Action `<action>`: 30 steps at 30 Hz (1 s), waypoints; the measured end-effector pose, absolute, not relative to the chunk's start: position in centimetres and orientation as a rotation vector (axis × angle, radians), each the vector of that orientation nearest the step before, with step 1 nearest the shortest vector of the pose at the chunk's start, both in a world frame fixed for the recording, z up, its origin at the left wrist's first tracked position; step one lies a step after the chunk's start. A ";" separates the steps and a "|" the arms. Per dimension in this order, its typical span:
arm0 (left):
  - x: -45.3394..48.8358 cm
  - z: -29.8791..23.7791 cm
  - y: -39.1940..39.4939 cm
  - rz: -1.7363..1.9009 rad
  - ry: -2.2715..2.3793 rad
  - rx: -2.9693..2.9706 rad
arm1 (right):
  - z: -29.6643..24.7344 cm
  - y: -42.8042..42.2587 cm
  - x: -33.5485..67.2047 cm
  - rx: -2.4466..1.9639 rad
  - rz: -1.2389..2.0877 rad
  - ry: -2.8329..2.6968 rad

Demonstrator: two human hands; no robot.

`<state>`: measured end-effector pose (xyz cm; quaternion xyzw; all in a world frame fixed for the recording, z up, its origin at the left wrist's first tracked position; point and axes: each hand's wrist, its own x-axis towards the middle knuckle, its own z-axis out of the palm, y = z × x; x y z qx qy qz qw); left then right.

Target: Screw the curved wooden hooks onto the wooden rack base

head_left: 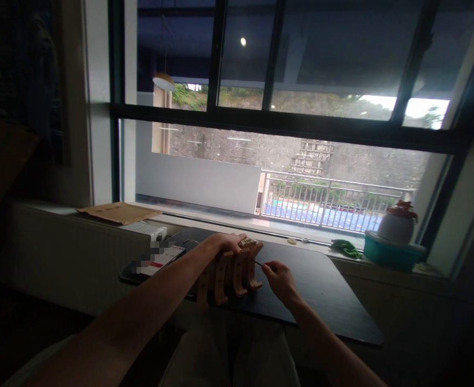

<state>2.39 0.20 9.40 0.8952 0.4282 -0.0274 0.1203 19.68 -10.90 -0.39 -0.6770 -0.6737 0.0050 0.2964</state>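
A light-brown wooden rack (241,273) with several curved, drilled side pieces stands on the dark tabletop, close to its near edge. Around its far upper end lies my left hand (232,243), gripping the wood, with some fingers hidden behind it. My right hand (278,277) is just right of the rack, closed in a pinch. From its fingers a thin dark rod-like tool (258,262) points left, its tip at the rack's rightmost curved piece. Whether the tip sits in a hole is too small to tell.
The black table (313,285) stands against the windowsill. Left of the rack lies a printed sheet (162,259), partly blurred out. A brown envelope (118,212) rests on the sill. At right are a green cloth (345,248), a teal box (390,253) and a jug (397,224).
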 end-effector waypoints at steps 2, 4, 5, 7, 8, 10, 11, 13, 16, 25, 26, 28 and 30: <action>2.4 9.5 0.0 -0.080 1.256 2.610 | -0.5 -10.6 19.8 -1.805 0.062 -1.771; 2.3 9.6 -0.1 -0.080 1.259 2.607 | -0.2 -10.8 19.9 -1.820 0.051 -1.763; 2.3 9.7 -0.2 -0.080 1.259 2.606 | 0.1 -11.0 19.9 -1.831 0.024 -1.763; 2.3 9.7 -0.3 -0.078 1.260 2.605 | 0.8 -11.6 19.7 -1.839 -0.056 -1.787; 2.3 9.7 -0.3 -0.076 1.261 2.605 | 1.0 -11.9 19.7 -1.832 -0.099 -1.816; 2.3 9.7 -0.4 -0.070 1.260 2.606 | 1.4 -12.5 19.5 -1.794 -0.176 -1.903; 2.3 9.7 -0.4 -0.070 1.257 2.607 | 1.5 -12.7 19.4 -1.770 -0.205 -1.952; 2.3 9.6 -0.3 -0.072 1.246 2.610 | 1.4 -13.0 19.4 -1.729 -0.238 -2.031; 2.3 9.6 -0.2 -0.079 1.241 2.609 | 0.8 -13.0 19.5 -1.697 -0.229 -2.066; 2.3 9.4 0.1 -0.070 1.257 2.612 | -1.8 -10.7 20.0 -1.758 0.079 -1.771; 2.3 9.4 0.0 -0.072 1.258 2.612 | -1.7 -10.5 20.1 -1.754 0.100 -1.767; 2.3 9.5 -0.1 -0.075 1.256 2.612 | -1.4 -10.6 20.2 -1.741 0.095 -1.767; 2.3 9.5 -0.2 -0.075 1.251 2.611 | -0.7 -11.0 20.2 -1.723 0.035 -1.785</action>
